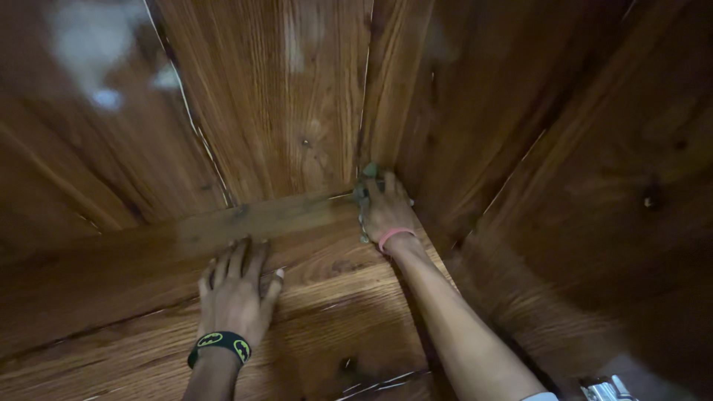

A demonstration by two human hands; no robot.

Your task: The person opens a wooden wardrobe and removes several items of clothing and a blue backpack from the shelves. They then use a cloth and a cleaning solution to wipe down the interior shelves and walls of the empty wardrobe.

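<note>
Varnished wood panelling fills the whole view, reddish-brown boards meeting at seams and at an inner corner, with glare patches at the upper left. On the left, a horizontal wooden strip (252, 217) runs across the boards, its long axis rising slightly toward the right, where it ends near the corner. The left hand (236, 291), with a black wristband (220, 344), lies flat just below the strip, fingers spread and pressing the board; its grip is released and holds nothing. Further right, the right hand (386, 209), with a pink wristband (394, 236), reaches to the strip's right end at the corner seam. A small greenish object (369, 170) shows at its fingertips; whether the grip is clenched on it cannot be told, since the fingers are blurred. The right hand is the nearer one to that object. At the bottom right edge a shiny metal piece (605, 390) peeks in.
</note>
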